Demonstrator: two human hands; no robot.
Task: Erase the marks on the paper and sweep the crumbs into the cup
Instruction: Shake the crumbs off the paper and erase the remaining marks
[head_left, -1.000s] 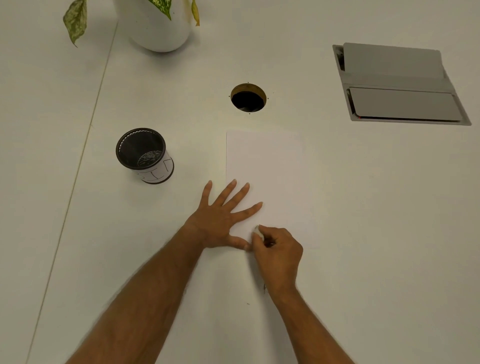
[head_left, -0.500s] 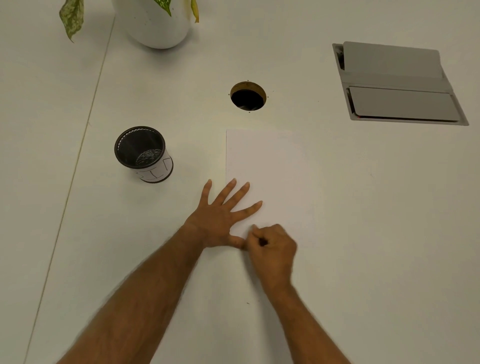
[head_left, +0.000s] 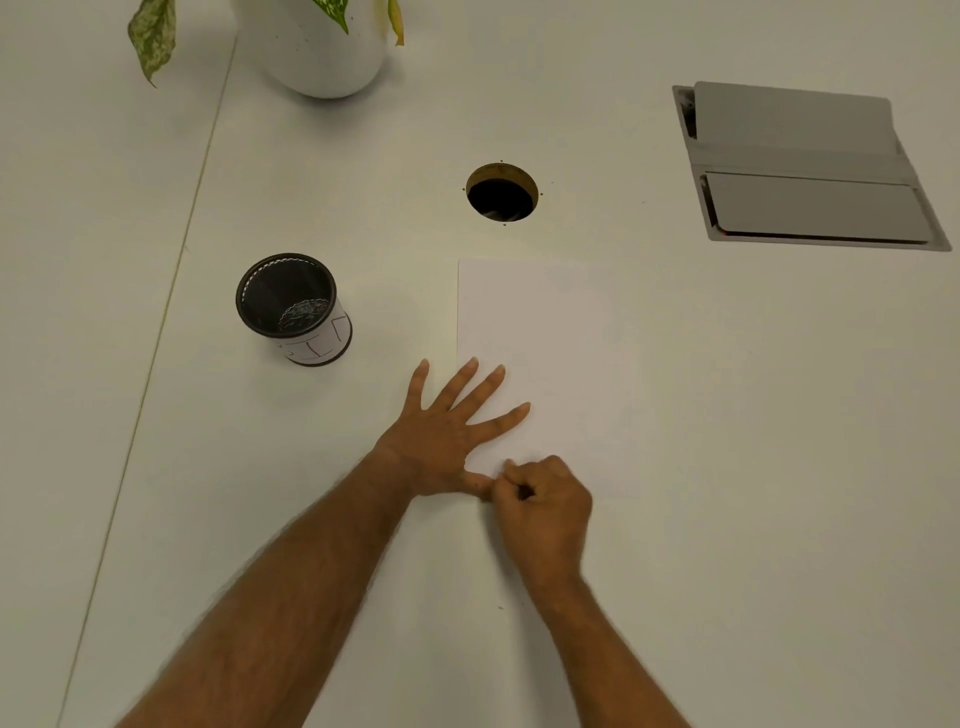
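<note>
Black mesh cup (head_left: 291, 306) upright on white tabletop (head_left: 727, 467), left of white paper sheet (head_left: 540, 332). Left hand (head_left: 441, 441) flat, fingers spread over sheet's near-left corner. Right hand (head_left: 545, 504) curled closed just beside; contents hidden.

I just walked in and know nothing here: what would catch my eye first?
Two bare hands meet at the near left corner of a white sheet of paper: the left hand lies flat, fingers spread, while the right hand is curled in a fist. Left of the paper stands a dark mesh cup.
</note>
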